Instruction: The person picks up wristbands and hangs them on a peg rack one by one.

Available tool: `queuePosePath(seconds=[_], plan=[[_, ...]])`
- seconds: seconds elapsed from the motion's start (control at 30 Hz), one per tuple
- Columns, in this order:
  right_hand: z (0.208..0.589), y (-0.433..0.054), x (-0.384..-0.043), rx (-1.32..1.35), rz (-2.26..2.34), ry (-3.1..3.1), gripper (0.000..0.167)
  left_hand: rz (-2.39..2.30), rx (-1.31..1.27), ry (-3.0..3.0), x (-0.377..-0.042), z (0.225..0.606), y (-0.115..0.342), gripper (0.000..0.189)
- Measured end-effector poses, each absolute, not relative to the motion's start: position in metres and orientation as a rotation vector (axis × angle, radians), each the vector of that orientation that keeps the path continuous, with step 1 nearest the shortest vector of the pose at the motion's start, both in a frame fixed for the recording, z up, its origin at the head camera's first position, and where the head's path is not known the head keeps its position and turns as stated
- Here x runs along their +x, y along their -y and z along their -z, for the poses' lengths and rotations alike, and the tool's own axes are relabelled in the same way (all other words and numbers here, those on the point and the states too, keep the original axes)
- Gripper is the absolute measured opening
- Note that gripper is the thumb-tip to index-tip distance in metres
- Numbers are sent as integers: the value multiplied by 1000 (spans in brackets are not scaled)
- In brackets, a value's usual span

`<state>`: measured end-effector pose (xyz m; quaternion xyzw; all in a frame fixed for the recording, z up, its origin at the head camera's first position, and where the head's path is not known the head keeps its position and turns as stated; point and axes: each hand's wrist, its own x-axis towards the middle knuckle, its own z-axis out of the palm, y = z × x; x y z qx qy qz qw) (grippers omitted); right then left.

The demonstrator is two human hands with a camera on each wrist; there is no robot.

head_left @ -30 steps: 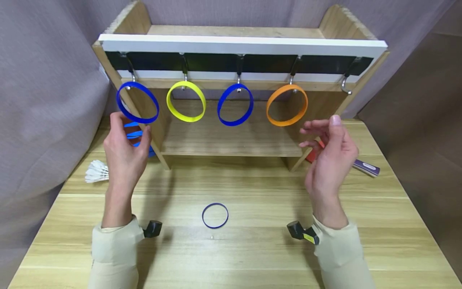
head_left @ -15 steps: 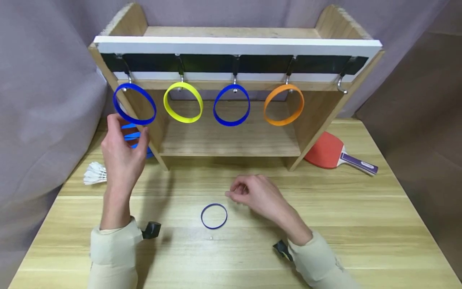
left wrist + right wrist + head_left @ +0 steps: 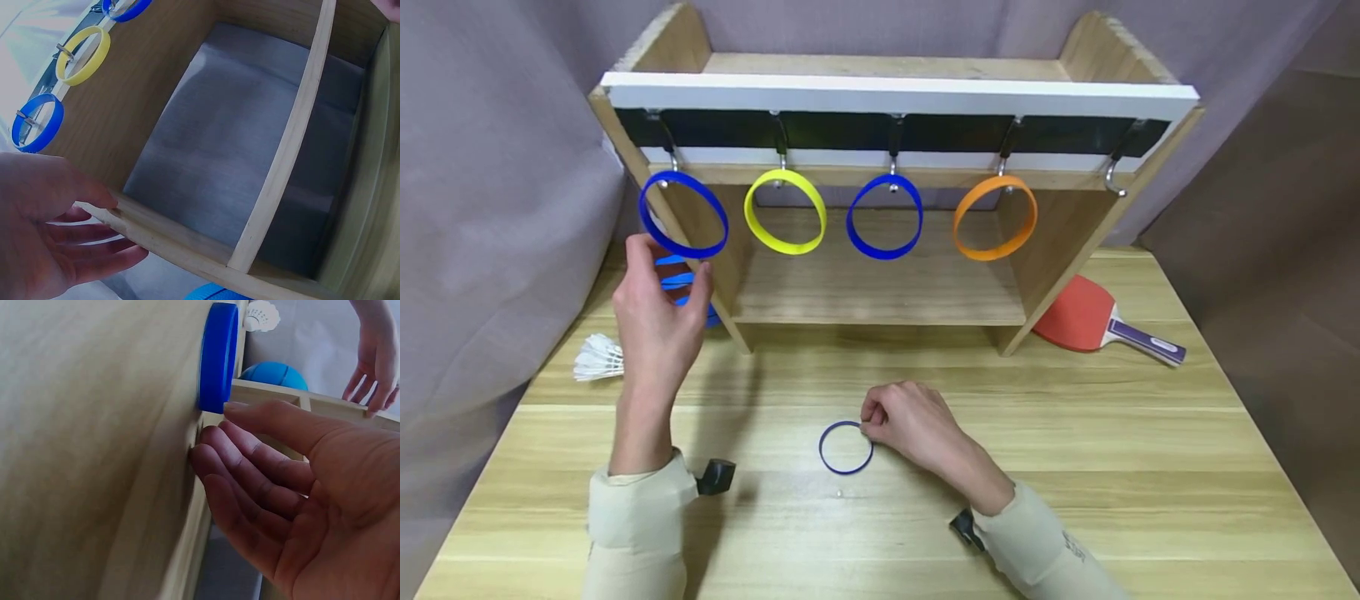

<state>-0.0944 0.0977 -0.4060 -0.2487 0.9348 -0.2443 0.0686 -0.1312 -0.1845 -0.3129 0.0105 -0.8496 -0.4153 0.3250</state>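
Note:
A blue silicone wristband (image 3: 846, 447) lies flat on the wooden table. My right hand (image 3: 917, 423) reaches its right edge, with fingers half bent. In the right wrist view the thumb tip is at the end of the blue wristband (image 3: 217, 356); the other fingertips show apart from it, and contact is unclear. My left hand (image 3: 658, 312) grips the left side panel of a wooden shelf (image 3: 880, 310), thumb inside and fingers outside in the left wrist view. Along the shelf's front, hooks carry a blue wristband (image 3: 722, 237), a yellow one (image 3: 786, 248), another blue one and an orange one (image 3: 995, 252).
The rightmost hook (image 3: 1115, 182) carries nothing. A red table tennis bat (image 3: 1078, 312) lies right of the shelf. A shuttlecock (image 3: 598, 358) lies at the left, and a blue ball (image 3: 275, 375) sits beside the shelf. Grey curtains (image 3: 497, 167) surround the table.
My right hand has come down from beside the orange wristband and across left to the wristband on the table. My left hand has stayed on the shelf panel.

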Motion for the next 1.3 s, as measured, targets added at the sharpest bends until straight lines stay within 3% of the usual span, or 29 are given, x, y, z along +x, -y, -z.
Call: queuePosePath(seconds=[0.4, 0.63, 1.3], plan=[[403, -109, -102, -739, 883, -2894, 12, 1069, 20, 2222, -132, 314, 184, 40], [380, -126, -107, -913, 1090, -2920, 9, 1065, 13, 2223, -132, 314, 183, 40], [385, -130, -110, -1075, 696, -2919, 10, 1076, 26, 2225, -131, 313, 184, 40]])
